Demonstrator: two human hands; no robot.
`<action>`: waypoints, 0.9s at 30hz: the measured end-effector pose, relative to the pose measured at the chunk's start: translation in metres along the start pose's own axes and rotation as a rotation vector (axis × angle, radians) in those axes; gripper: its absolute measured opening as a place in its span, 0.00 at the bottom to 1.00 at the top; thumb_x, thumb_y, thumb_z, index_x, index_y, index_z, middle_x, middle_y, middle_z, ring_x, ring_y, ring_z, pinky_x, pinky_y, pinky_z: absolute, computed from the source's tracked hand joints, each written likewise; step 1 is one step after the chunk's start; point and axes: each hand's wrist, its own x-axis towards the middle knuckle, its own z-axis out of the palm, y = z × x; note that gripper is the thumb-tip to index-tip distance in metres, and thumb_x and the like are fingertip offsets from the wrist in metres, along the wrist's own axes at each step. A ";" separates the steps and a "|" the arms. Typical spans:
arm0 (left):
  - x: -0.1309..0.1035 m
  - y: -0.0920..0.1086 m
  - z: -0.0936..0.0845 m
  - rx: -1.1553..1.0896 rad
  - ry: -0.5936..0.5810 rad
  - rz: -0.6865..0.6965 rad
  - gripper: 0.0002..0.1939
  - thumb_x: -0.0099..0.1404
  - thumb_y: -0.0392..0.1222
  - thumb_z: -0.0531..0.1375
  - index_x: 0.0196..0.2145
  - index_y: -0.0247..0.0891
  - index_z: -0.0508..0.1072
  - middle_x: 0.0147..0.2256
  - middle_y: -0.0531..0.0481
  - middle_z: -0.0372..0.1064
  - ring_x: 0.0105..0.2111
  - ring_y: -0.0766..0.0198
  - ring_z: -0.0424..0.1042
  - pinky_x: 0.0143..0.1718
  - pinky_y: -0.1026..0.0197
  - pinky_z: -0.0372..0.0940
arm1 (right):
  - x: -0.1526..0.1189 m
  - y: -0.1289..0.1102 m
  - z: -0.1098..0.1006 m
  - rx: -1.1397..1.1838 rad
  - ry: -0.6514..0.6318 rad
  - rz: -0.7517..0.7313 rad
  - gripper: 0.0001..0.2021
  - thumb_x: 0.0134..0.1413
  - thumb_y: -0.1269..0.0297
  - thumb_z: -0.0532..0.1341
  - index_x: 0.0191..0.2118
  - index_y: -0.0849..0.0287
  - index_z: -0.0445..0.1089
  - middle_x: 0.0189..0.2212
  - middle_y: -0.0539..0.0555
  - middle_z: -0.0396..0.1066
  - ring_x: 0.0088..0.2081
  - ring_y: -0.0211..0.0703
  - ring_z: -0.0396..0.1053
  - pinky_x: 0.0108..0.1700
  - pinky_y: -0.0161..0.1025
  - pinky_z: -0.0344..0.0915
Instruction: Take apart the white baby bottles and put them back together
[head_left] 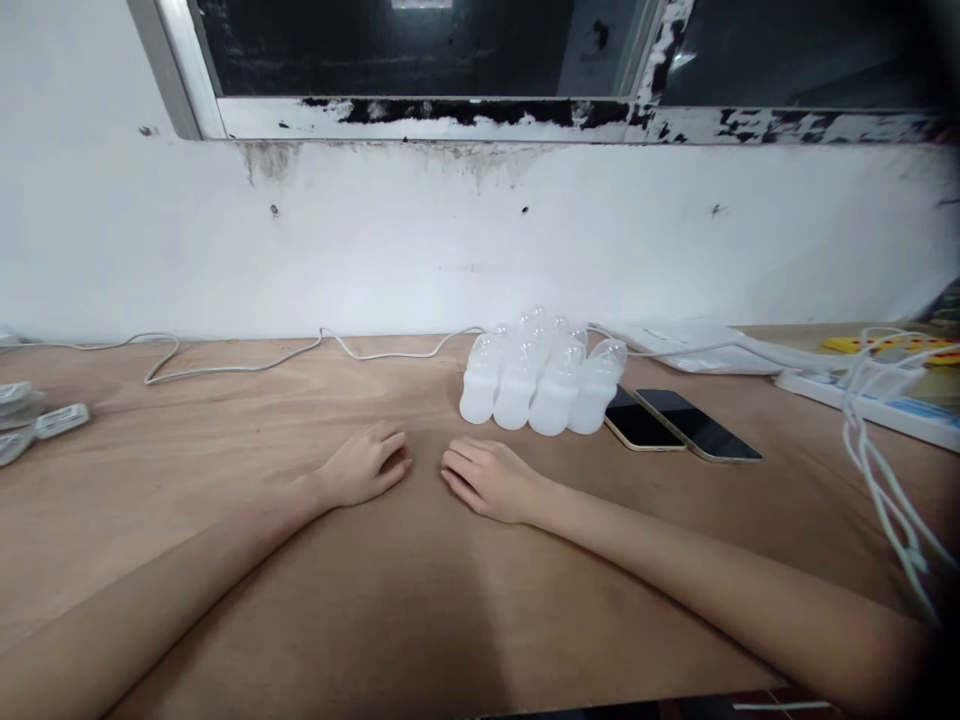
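My left hand (367, 466) rests palm down on the brown wooden table (360, 610), fingers gently bent and a gap between thumb and forefinger. Across a short stretch of bare wood, my right hand (486, 478) also lies relaxed on the tabletop, its fingers loosely curved and nothing visible in them. Just beyond the right hand stands a tight cluster of small frosted white plastic bottles (514, 385) with clear domed caps. Neither hand touches them. Both palms are hidden from view.
Two dark-screened phones (699, 425) lie right of the bottles. Behind them is a flat plastic packet (686, 350). A white power strip (877, 405) and looped white cables (874, 470) occupy the right side. Small white packs (61, 421) sit far left. A thin cord (240, 369) runs along the wall.
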 end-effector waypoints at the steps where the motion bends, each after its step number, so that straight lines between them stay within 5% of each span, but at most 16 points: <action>1: 0.000 0.001 -0.001 0.004 -0.047 0.004 0.11 0.62 0.45 0.44 0.30 0.38 0.62 0.28 0.50 0.64 0.28 0.65 0.64 0.30 0.63 0.59 | -0.001 -0.002 0.000 -0.021 -0.042 -0.007 0.13 0.56 0.66 0.44 0.32 0.62 0.63 0.25 0.54 0.64 0.28 0.39 0.62 0.31 0.37 0.60; 3: -0.001 0.003 -0.001 0.010 -0.091 0.014 0.13 0.62 0.46 0.43 0.30 0.38 0.63 0.26 0.51 0.64 0.25 0.66 0.64 0.28 0.63 0.58 | -0.001 -0.004 -0.003 -0.065 -0.071 -0.022 0.14 0.57 0.64 0.43 0.32 0.61 0.63 0.24 0.54 0.65 0.27 0.40 0.63 0.29 0.37 0.60; 5: -0.001 0.004 0.001 0.027 -0.030 0.021 0.14 0.62 0.47 0.44 0.35 0.37 0.64 0.34 0.47 0.65 0.34 0.62 0.65 0.35 0.60 0.60 | 0.003 -0.002 -0.011 -0.152 0.016 -0.030 0.13 0.56 0.65 0.44 0.38 0.62 0.63 0.33 0.59 0.66 0.37 0.45 0.63 0.36 0.41 0.60; 8: 0.000 0.000 0.006 0.024 0.049 0.007 0.20 0.61 0.49 0.45 0.48 0.37 0.58 0.50 0.41 0.55 0.49 0.56 0.56 0.48 0.54 0.55 | 0.016 0.007 -0.033 -0.301 0.253 0.058 0.16 0.53 0.70 0.47 0.48 0.64 0.57 0.50 0.64 0.54 0.54 0.54 0.48 0.49 0.50 0.52; 10: 0.001 -0.003 0.009 0.005 0.024 -0.006 0.22 0.62 0.50 0.44 0.51 0.38 0.56 0.52 0.41 0.51 0.51 0.56 0.53 0.51 0.52 0.52 | 0.030 0.019 -0.049 -0.348 0.352 0.193 0.17 0.51 0.70 0.49 0.48 0.64 0.57 0.52 0.64 0.50 0.56 0.58 0.42 0.50 0.54 0.49; 14: 0.000 -0.005 0.011 -0.044 0.013 -0.032 0.22 0.61 0.51 0.45 0.50 0.39 0.57 0.54 0.42 0.50 0.52 0.56 0.53 0.52 0.52 0.52 | 0.058 0.039 -0.062 -0.330 0.226 0.438 0.13 0.47 0.70 0.56 0.41 0.68 0.63 0.44 0.70 0.55 0.48 0.66 0.52 0.38 0.56 0.59; 18: 0.005 0.000 0.007 -0.141 0.304 -0.136 0.30 0.58 0.51 0.51 0.54 0.37 0.48 0.57 0.42 0.42 0.55 0.56 0.47 0.54 0.53 0.48 | 0.074 0.025 -0.057 -0.220 0.183 0.373 0.11 0.45 0.69 0.58 0.38 0.65 0.64 0.40 0.67 0.56 0.43 0.61 0.57 0.34 0.50 0.63; 21: 0.011 0.001 0.002 -0.240 0.480 -0.162 0.31 0.58 0.47 0.52 0.55 0.37 0.44 0.55 0.43 0.47 0.54 0.57 0.51 0.53 0.55 0.51 | 0.079 -0.002 -0.049 -0.025 0.263 0.235 0.13 0.46 0.63 0.58 0.40 0.61 0.62 0.40 0.60 0.56 0.39 0.48 0.61 0.38 0.45 0.63; 24: 0.012 -0.002 -0.004 -0.227 0.455 -0.183 0.25 0.57 0.41 0.51 0.52 0.38 0.51 0.48 0.46 0.60 0.45 0.59 0.63 0.44 0.59 0.60 | 0.079 -0.018 -0.032 0.112 0.382 0.249 0.13 0.48 0.58 0.55 0.38 0.61 0.60 0.38 0.58 0.58 0.36 0.43 0.62 0.37 0.40 0.64; 27: 0.011 -0.004 -0.012 -0.028 0.277 -0.281 0.20 0.55 0.46 0.52 0.46 0.39 0.59 0.38 0.47 0.67 0.36 0.55 0.69 0.32 0.58 0.63 | 0.075 -0.012 -0.007 0.270 0.382 0.295 0.13 0.50 0.55 0.53 0.34 0.60 0.59 0.31 0.54 0.62 0.32 0.41 0.63 0.33 0.38 0.64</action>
